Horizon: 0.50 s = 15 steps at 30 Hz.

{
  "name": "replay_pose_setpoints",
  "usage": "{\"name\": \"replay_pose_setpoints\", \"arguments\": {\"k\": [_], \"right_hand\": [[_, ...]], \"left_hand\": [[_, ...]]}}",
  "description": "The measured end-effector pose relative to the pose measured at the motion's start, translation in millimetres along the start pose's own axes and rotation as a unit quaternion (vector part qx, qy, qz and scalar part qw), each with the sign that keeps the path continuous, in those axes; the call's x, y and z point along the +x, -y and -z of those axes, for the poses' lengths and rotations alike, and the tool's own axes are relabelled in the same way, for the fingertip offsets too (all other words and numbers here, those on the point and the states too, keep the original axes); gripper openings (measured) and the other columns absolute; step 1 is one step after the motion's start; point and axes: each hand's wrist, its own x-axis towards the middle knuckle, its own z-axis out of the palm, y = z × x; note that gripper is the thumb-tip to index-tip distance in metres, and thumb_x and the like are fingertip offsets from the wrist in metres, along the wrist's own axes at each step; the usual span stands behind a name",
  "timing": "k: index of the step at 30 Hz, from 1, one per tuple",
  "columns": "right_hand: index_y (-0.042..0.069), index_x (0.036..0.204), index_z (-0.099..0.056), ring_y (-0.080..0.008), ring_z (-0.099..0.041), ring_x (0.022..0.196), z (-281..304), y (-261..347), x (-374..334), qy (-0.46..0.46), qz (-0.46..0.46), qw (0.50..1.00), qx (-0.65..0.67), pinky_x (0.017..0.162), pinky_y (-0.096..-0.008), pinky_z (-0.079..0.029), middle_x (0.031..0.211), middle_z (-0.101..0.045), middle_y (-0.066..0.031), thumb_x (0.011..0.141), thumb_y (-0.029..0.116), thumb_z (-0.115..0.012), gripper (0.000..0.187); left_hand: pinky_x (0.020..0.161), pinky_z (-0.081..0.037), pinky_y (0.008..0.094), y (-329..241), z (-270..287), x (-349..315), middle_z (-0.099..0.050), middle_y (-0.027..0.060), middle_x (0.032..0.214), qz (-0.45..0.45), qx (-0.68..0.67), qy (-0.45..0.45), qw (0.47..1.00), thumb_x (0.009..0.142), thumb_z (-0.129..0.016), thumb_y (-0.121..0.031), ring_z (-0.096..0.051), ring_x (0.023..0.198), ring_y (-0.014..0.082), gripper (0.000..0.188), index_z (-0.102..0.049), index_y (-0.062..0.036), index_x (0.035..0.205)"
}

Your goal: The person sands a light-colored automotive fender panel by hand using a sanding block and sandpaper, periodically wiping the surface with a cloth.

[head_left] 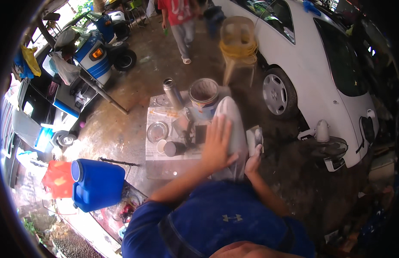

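Note:
My left hand [218, 144] lies flat, fingers stretched, on a long curved panel [228, 111] with a smooth, dusty whitish-grey surface. The panel stands on the right side of a small worktable [161, 165], close against my body. To the right of the panel and apart from it, my right hand [253, 162] is closed on a pale, dusty flat pad [255, 138]; its exact kind is unclear. Left of the panel, the table holds a dark square piece [201, 134], a dark round cup or lid [173, 148] and a clear round lid [157, 131].
A steel flask [172, 92] and a paint bucket [204, 92] stand at the table's far edge. A white car [311, 64] is on the right, stacked plastic chairs [238, 43] beyond. A blue jerrycan [98, 185] sits left. A person in red [177, 13] is farther off.

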Motion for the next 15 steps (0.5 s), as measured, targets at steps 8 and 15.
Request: {"name": "replay_pose_setpoints", "arguments": {"k": [8,15], "right_hand": [[-0.011,0.151,-0.047,-0.0265,-0.046,0.145,17.6,13.9,29.4,0.074,-0.025,0.997,-0.002,0.122,-0.0354,-0.032,0.157,-0.050,-0.0195,0.116,0.044,-0.032,0.067],[-0.010,0.150,-0.049,-0.0270,-0.047,0.143,25.4,21.5,45.4,0.184,-0.055,0.981,0.019,0.122,-0.0362,-0.033,0.155,-0.052,-0.0200,0.116,0.042,-0.032,0.064]], "left_hand": [[0.129,-0.018,0.0585,-3.2,11.0,58.3,-0.026,0.0204,0.172,-0.131,0.016,0.083,0.988,0.088,-0.072,-0.056,-0.022,0.160,0.0419,0.102,-0.032,0.0004,0.163],[0.129,-0.021,0.0557,-39.5,6.7,87.6,-0.029,0.0229,0.170,-0.073,0.117,0.050,0.989,0.090,-0.069,-0.051,-0.021,0.160,0.0415,0.097,-0.033,0.0054,0.161]]}}
